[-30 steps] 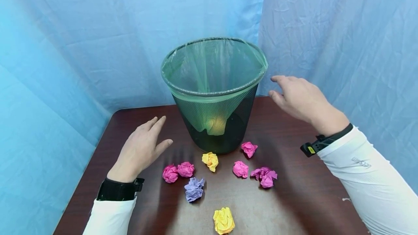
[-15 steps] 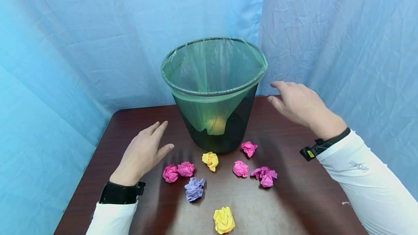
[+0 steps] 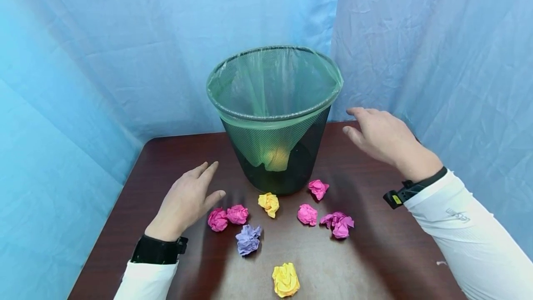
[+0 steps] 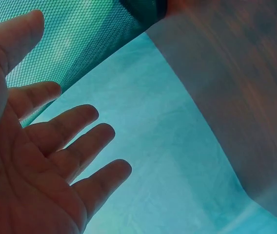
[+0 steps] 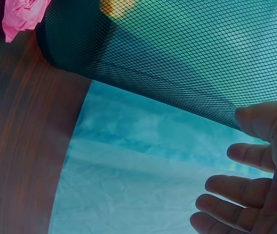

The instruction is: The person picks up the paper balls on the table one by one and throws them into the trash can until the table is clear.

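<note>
Overall, wrinkled blue cloth hangs behind and beside a dark wood-grain counter. On it, a black mesh wastebasket stands upright, lined with a translucent green bag folded over its rim; a yellow patch shows through the mesh, too dim to identify. White sleeves lead to the bare right hand, just beside the basket's right side, and the left hand, near its left front; each grip is wide, fingers extended. Black bands circle the wrists. Eight crumpled paper balls lie before the basket: a deep-pink pair near the left hand, one lavender ball, two yellow balls, and rightward two bright-pink balls beside a magenta ball.
</note>
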Tool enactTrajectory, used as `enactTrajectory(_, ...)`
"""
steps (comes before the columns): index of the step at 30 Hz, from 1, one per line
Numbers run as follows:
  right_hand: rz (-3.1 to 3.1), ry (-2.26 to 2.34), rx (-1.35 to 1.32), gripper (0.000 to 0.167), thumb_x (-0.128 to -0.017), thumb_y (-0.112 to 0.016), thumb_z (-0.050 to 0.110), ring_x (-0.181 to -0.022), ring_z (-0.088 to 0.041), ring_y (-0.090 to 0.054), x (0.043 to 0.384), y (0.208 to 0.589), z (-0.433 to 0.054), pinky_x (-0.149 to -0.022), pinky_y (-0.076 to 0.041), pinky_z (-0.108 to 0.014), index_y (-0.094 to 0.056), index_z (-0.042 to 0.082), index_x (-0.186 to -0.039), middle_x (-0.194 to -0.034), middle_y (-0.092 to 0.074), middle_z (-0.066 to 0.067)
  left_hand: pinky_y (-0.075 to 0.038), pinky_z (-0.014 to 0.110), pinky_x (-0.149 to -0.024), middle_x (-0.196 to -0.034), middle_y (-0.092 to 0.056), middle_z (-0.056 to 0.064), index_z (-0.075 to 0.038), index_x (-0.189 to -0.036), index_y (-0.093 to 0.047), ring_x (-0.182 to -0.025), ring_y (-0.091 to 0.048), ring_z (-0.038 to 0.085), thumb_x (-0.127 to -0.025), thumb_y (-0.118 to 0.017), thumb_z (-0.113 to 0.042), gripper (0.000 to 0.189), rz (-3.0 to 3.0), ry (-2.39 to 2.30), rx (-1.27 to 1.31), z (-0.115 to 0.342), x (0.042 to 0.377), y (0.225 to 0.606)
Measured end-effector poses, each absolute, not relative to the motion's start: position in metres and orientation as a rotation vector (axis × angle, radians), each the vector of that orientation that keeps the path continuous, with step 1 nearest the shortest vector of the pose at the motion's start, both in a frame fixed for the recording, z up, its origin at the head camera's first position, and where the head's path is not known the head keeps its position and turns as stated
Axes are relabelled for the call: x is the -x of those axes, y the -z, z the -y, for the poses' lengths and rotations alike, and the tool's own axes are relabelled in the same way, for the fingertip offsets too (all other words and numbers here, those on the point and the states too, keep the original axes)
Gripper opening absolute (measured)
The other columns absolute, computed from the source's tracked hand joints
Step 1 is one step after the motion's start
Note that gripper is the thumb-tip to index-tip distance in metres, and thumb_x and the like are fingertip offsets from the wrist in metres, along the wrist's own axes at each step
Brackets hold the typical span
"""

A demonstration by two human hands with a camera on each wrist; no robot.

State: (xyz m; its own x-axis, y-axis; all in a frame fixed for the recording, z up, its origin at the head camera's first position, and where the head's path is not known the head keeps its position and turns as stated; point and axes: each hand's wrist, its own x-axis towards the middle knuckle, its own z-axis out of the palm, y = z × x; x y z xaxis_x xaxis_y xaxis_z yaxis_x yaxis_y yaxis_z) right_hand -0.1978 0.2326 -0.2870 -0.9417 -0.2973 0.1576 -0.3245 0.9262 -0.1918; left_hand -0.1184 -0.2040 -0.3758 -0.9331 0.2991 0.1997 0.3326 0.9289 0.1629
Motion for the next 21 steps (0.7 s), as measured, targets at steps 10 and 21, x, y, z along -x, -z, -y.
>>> enactTrajectory(10,2.98,-0.307,-0.493,0.06,-0.104,-0.06,0.033,-0.131,-0.048,-0.057,0.199,0.293,-0.234,-0.104,-0.048,-0.067,-0.048,-0.002,-0.151,-0.147,-0.056,-0.029,-0.05,0.061,-0.107,-0.15,-0.056,0.025,-0.005,-0.154,-0.049,-0.135,-0.057,0.044,-0.088,-0.085,-0.036,0.082,2.963,0.286,0.469,0.202,0.114,0.386)
enactTrajectory(21,2.975,-0.317,-0.499,0.062,-0.104,-0.061,0.034,-0.133,-0.048,-0.055,0.199,0.298,-0.233,-0.106,-0.047,-0.066,-0.046,-0.003,-0.152,-0.148,-0.055,-0.029,-0.051,0.059,-0.107,-0.148,-0.058,0.024,-0.006,-0.153,-0.051,-0.134,-0.058,0.042,-0.09,-0.081,-0.042,0.079,3.066,0.234,0.469,0.2,0.112,0.395)
